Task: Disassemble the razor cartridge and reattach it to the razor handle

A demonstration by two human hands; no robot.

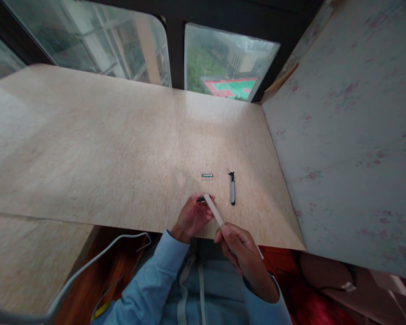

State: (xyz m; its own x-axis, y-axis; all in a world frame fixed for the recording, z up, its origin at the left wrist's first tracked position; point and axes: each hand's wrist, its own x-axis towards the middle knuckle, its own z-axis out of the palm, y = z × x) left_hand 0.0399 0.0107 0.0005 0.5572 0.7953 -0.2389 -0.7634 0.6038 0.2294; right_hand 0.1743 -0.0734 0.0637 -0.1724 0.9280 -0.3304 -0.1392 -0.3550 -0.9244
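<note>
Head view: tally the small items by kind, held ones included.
Handles: 2 (white handle in right hand, dark handle on table)
Small dark pieces: 2 (held piece in left hand, loose piece on table)
Total: 4

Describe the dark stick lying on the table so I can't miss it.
On the beige marble-look tabletop, look near its front right, just beyond the right hand. The grey-and-black handle lies there, long and slim, unlike the short cartridge to its left.
</note>
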